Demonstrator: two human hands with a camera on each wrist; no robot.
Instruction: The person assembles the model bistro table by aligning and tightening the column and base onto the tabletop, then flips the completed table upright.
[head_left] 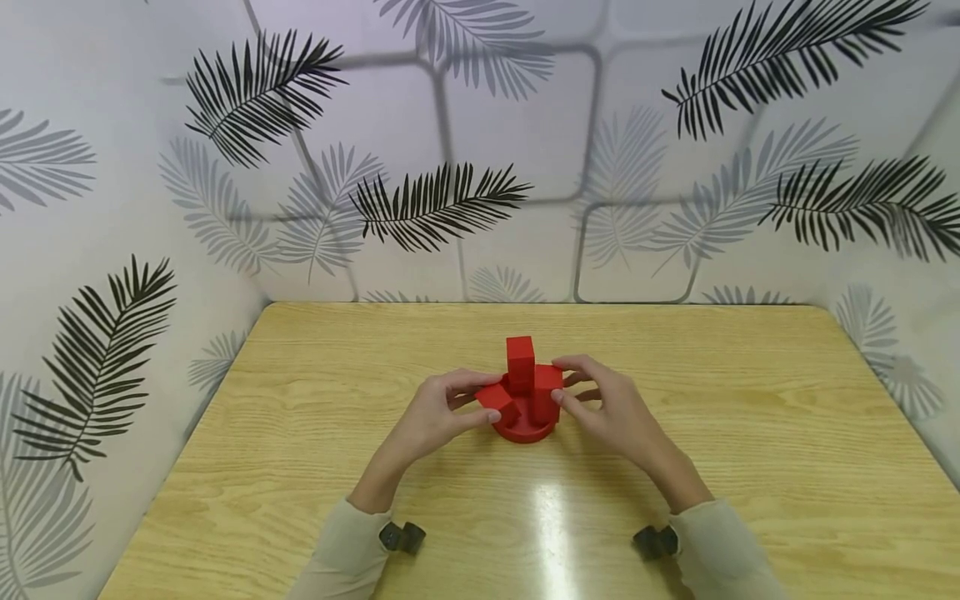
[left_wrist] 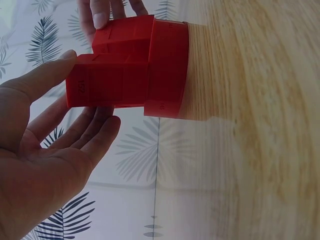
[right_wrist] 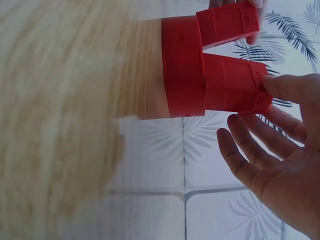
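Note:
A round red base [head_left: 525,434] sits on the table, with three red blocks standing in it. My left hand [head_left: 437,414] pinches the left block [head_left: 497,401] near its top between thumb and fingers; this block leans outward. On the other side, my right hand [head_left: 619,410] grips the upper end of the right block [head_left: 547,385] the same way. Behind them rises the back block [head_left: 520,358], taller in view and touched by neither hand. Small raised markings show on the left block [left_wrist: 107,82] in the left wrist view. Where the blocks meet the base is partly hidden.
The wooden table [head_left: 337,358] reaches back to a pale wall [head_left: 517,125] with a leaf pattern. Small black devices [head_left: 402,537] are worn at both cuffs. Light reflects off the table in front of the base.

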